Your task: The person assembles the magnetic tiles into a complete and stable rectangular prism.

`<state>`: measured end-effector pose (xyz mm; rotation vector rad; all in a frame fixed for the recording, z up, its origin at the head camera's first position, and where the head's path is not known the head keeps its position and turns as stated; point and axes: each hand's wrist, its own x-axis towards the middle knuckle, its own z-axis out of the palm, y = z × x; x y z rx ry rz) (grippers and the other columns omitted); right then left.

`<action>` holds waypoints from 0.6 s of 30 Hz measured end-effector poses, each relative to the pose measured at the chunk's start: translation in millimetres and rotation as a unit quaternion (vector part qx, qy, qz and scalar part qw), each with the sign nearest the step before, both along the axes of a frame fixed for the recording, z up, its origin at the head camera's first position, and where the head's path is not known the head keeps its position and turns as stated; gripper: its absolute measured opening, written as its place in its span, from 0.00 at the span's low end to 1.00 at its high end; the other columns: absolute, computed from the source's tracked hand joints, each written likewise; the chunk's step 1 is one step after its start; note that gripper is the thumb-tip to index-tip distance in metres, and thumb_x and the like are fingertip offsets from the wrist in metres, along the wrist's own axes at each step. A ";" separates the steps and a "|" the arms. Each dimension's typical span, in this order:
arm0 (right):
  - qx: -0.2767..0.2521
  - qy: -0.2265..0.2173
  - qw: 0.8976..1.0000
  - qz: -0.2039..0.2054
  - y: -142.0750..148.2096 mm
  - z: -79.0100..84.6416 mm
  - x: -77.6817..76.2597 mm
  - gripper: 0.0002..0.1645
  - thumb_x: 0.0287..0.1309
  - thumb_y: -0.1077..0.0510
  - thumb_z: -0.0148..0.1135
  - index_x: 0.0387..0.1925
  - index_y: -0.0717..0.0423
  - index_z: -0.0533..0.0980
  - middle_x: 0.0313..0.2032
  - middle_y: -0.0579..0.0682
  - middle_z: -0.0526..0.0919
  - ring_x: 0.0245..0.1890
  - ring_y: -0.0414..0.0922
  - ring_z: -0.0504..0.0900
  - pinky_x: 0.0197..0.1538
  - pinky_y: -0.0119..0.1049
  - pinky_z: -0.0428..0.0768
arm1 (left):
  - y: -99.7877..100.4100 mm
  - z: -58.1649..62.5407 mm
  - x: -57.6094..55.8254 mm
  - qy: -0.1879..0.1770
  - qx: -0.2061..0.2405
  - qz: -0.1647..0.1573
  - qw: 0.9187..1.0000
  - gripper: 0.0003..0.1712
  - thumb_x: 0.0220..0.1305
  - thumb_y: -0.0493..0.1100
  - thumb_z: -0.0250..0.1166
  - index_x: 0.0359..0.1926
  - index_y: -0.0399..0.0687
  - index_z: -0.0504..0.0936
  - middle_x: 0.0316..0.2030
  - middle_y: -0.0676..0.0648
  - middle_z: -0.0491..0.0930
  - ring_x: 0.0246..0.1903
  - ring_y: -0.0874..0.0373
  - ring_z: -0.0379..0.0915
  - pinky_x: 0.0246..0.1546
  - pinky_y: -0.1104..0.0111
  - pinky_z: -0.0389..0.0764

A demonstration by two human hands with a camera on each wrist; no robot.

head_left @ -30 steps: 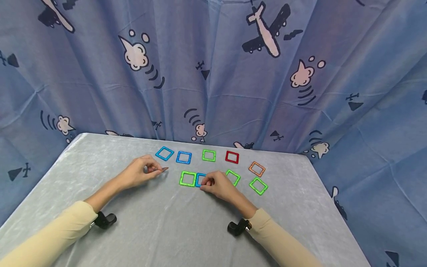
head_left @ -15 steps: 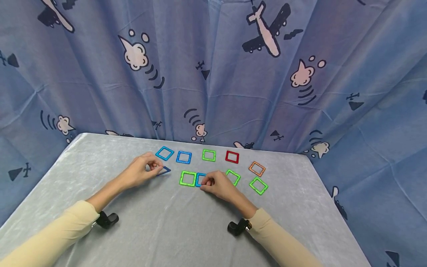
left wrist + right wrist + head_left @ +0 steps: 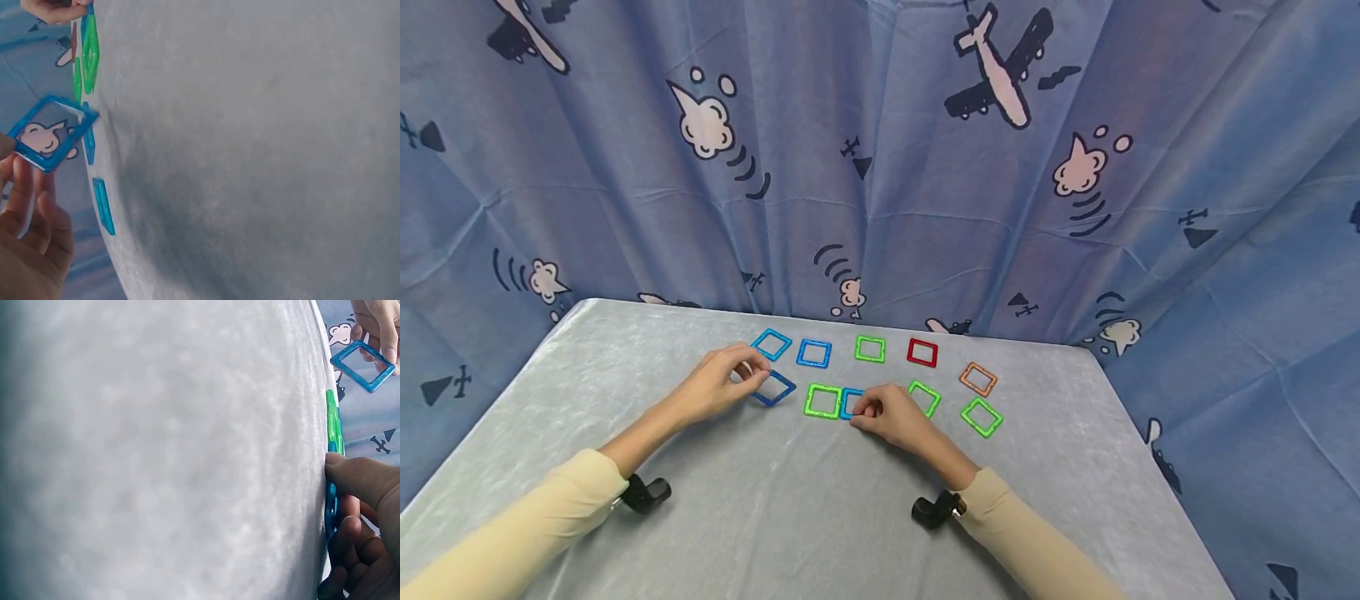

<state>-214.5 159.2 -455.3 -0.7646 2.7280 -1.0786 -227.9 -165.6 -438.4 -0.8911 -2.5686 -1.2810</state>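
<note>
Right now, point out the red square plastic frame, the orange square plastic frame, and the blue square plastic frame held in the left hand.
Red frame (image 3: 921, 364): head view, lower bar.
Orange frame (image 3: 973, 387): head view, lower left bar.
Held blue frame (image 3: 70, 139): left wrist view, lower right bar.

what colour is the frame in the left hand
Blue; the frame shows best in the left wrist view.

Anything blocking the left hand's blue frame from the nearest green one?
Nothing visible. In the head view, only grey cloth separates the blue frame in the left hand from that green frame; the right hand is on its far side.
</note>
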 end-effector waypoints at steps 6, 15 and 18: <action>0.000 0.000 1.000 0.002 -0.1 0.0 -0.2 0.06 0.57 0.63 0.76 0.29 0.54 0.84 0.22 0.40 0.75 0.23 0.36 0.71 0.26 0.29 0.69 | 0.8 1.9 0.2 -0.028 -0.006 0.009 1.000 0.04 0.70 0.36 0.67 0.42 0.43 0.86 0.39 0.52 0.84 0.36 0.57 0.81 0.36 0.60 0.82; 0.002 0.004 1.000 0.005 -0.8 1.0 0.2 0.06 0.57 0.63 0.76 0.29 0.54 0.84 0.21 0.40 0.75 0.22 0.36 0.70 0.26 0.29 0.69 | 8.6 3.1 3.6 -0.040 0.003 0.044 0.998 0.03 0.68 0.35 0.67 0.40 0.40 0.86 0.33 0.52 0.83 0.30 0.59 0.80 0.29 0.66 0.80; 0.002 0.005 1.000 0.005 -0.9 1.3 0.7 0.06 0.57 0.63 0.76 0.29 0.54 0.84 0.21 0.40 0.75 0.22 0.36 0.70 0.26 0.29 0.69 | 14.1 4.1 5.3 -0.048 -0.002 0.071 0.996 0.03 0.68 0.35 0.67 0.39 0.40 0.86 0.32 0.51 0.83 0.29 0.59 0.80 0.28 0.66 0.80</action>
